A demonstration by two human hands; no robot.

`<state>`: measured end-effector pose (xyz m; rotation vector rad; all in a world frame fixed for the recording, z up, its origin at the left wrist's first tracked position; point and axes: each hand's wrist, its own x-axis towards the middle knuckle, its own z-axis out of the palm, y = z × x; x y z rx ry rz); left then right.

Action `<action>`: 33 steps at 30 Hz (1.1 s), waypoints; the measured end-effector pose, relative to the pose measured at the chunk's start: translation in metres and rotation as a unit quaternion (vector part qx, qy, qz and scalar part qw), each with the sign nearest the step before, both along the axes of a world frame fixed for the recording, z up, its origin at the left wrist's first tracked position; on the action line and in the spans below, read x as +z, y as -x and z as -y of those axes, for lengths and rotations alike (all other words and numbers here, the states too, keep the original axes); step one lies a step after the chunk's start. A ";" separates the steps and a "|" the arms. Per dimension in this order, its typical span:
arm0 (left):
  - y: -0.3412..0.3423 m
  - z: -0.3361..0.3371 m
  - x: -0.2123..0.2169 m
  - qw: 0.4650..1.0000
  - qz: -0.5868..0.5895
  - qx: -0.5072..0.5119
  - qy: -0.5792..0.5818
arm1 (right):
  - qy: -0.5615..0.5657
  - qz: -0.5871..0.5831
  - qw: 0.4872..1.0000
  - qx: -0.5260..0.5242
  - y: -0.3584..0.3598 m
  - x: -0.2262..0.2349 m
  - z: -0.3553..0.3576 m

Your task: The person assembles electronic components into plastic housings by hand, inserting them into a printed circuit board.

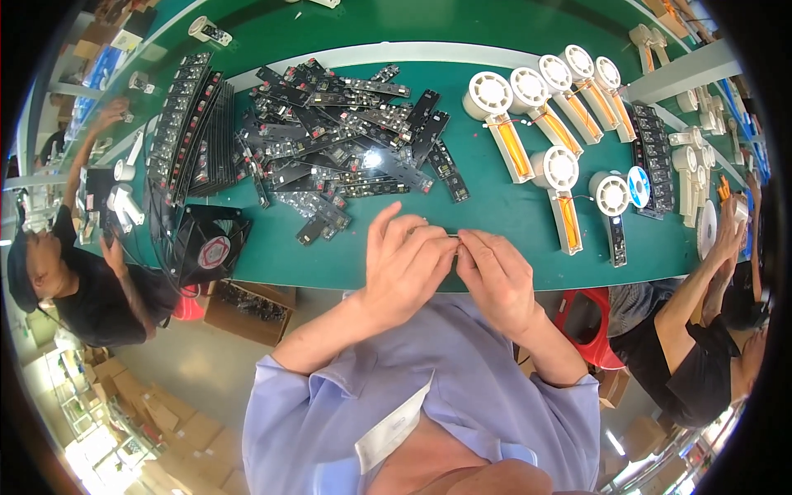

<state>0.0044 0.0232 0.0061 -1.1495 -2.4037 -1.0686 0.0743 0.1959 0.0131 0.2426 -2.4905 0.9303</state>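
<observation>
Both hands meet at the near edge of the green surface [495,214]. Left hand [407,262] and right hand [495,276] are pressed fingertip to fingertip, pinching a small thin part [453,237] between them; too small to tell what kind.

Progress, my read: early to mid. Big loose pile of black boards [346,140] sits just behind the hands, unsorted; a neater stack of boards [194,124] lies to the left. White fan units [544,124] lie open at right with orange strips showing, so they look unfinished.

Around: black fan [210,245] at the left edge, solder spool [638,186] right. Co-workers on both sides, clear of the hands. Nothing blocks them.
</observation>
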 end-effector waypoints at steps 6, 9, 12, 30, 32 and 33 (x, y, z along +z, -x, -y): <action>-0.002 -0.001 0.004 1.000 0.025 -0.001 0.000 | -0.004 -0.020 0.999 0.034 0.002 -0.001 -0.008; 0.000 0.000 0.002 1.000 0.028 -0.002 0.005 | -0.006 -0.027 0.998 0.049 0.003 -0.002 -0.007; 0.004 0.005 -0.003 1.000 0.022 -0.015 0.006 | 0.002 -0.012 0.999 0.036 0.003 -0.004 -0.008; 0.017 0.036 -0.001 0.980 -0.097 -0.138 0.103 | 0.221 0.114 0.968 -0.014 -0.011 0.000 -0.011; 0.014 0.035 0.000 0.979 -0.113 -0.130 0.114 | 0.227 0.126 0.965 -0.021 -0.011 0.001 -0.010; 0.014 0.035 0.000 0.976 -0.132 -0.119 0.124 | 0.233 0.136 0.963 -0.026 -0.010 0.001 -0.010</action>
